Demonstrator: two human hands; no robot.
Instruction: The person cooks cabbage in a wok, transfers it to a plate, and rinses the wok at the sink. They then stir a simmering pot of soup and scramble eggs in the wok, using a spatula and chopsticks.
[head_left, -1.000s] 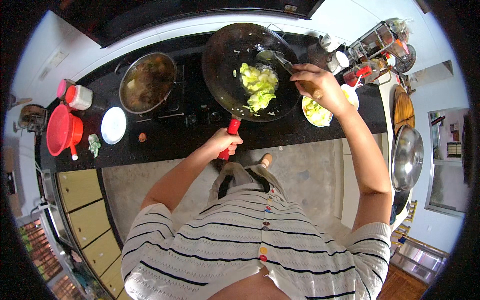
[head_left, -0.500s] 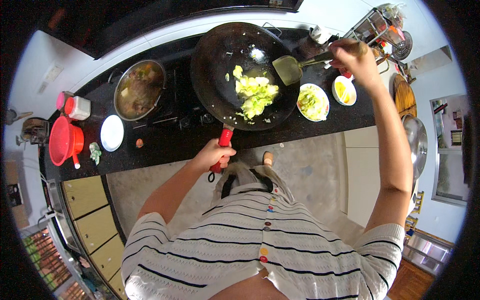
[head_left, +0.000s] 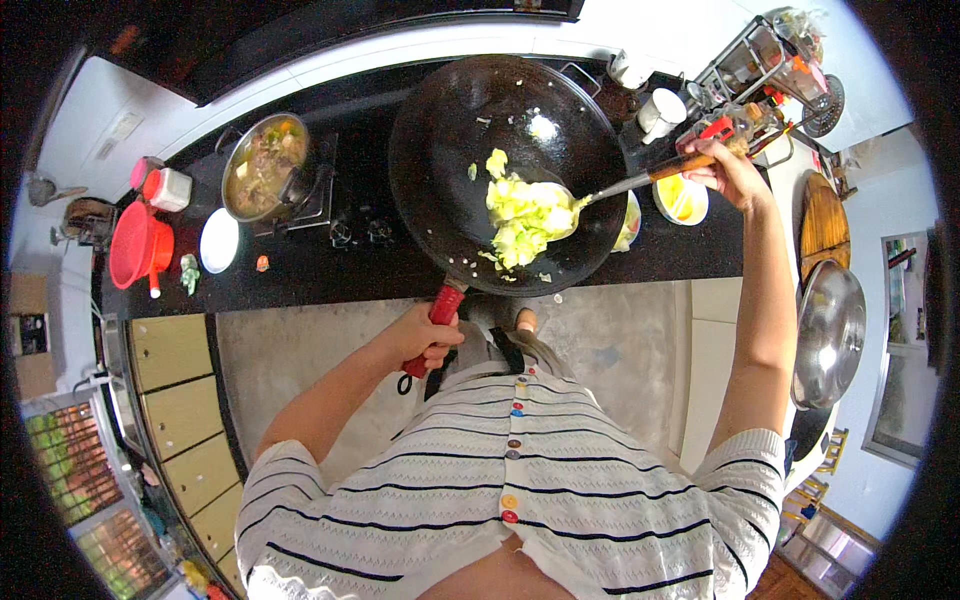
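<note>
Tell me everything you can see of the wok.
The wok is round and dark, metallic-looking, shiny inside, with a wire loop at its far rim. Its red handle, ending in a black loop, points to the lower left, held in the left grip. Pale green vegetables lie inside, the spatula among them. It is over the black counter; what supports it is hidden.

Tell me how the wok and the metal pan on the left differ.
The wok is dark inside and looks larger; the pan is silvery and looks smaller. The wok holds chopped green vegetables, while the pan holds chunks in broth. The left hand grips the wok's red handle; no hand touches the pan. Both are round and uncovered.
</note>
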